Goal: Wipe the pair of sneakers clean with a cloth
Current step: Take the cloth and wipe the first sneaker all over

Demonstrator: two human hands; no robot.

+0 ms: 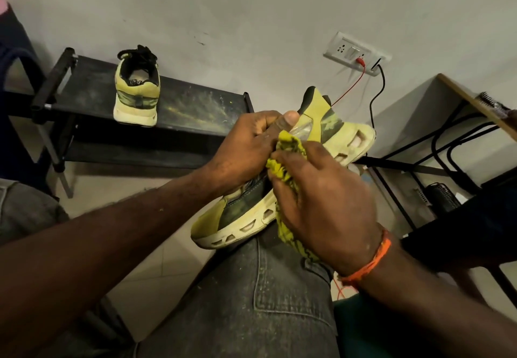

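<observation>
A yellow-green sneaker (347, 133) with a pale cut-out sole lies across my knee, toe toward me and heel up toward the wall. My left hand (246, 147) grips its upper from the left, thumb on top. My right hand (324, 198) presses a crumpled yellow cloth with dark stripes (282, 167) against the shoe's side, above the sole. A tail of the cloth hangs below my palm. The second sneaker (137, 89) stands upright on the black shoe rack (195, 103), heel toward me.
My leg in grey jeans (265, 296) supports the shoe. A wall socket (356, 54) with a red and a black cable sits on the right. A desk with a black metal frame (447, 145) stands at the right. The floor is tiled.
</observation>
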